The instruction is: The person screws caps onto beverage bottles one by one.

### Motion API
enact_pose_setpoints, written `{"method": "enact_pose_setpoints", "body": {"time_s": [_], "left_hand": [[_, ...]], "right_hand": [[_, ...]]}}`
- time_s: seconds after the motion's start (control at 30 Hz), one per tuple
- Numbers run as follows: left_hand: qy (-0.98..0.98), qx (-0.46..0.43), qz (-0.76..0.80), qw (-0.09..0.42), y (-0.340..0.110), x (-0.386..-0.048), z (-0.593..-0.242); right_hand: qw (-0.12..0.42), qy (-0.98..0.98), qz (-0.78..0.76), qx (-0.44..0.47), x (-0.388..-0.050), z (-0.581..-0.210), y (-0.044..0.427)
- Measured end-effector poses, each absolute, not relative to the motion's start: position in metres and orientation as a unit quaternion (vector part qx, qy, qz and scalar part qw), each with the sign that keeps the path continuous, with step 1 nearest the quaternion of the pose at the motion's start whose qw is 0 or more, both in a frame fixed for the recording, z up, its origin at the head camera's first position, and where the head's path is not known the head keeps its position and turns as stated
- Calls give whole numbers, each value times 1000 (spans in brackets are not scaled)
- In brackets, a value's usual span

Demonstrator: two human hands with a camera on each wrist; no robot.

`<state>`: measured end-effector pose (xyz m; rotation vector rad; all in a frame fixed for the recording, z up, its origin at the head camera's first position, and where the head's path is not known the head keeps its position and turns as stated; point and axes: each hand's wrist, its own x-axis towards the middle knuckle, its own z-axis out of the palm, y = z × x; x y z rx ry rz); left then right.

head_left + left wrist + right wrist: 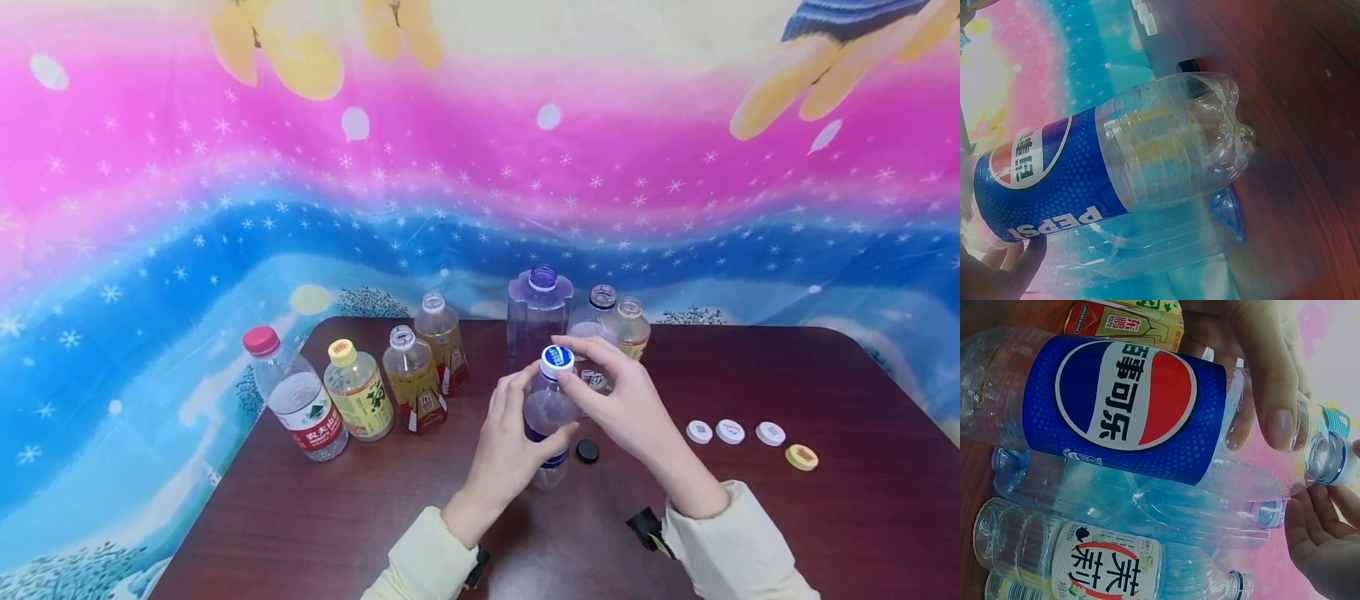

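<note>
A clear Pepsi bottle (548, 408) with a blue label (1124, 409) stands upright at the front middle of the table. My left hand (506, 442) grips it round the upper body, with the thumb (1277, 422) on the shoulder in the right wrist view. The fingers and thumb of my right hand (615, 400) pinch the white and blue cap (557, 360) on the bottle's mouth. Whether the cap is tight on the thread I cannot tell. A black cap (587, 451) lies on the table just right of the bottle.
On the left stand a red-capped water bottle (303, 400), a yellow-capped bottle (360, 396) and two uncapped bottles (416, 379). Behind my hands are a large purple-necked bottle (538, 312), a jasmine-labelled bottle (1107, 562) and a smaller bottle (633, 325). Several loose caps (730, 431) lie at right.
</note>
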<state>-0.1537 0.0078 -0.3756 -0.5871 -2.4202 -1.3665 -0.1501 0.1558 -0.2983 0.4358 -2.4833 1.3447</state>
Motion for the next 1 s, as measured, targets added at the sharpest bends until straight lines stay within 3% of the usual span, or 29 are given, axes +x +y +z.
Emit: {"method": "enact_pose_setpoints", "body": {"time_s": [0.73, 1.0], "left_hand": [[-850, -193, -472, 131, 6, -151, -371], [-864, -181, -445, 149, 9, -147, -374]], "right_hand": [[152, -861, 468, 131, -152, -299, 153], [141, -859, 475, 126, -150, -300, 153]]}}
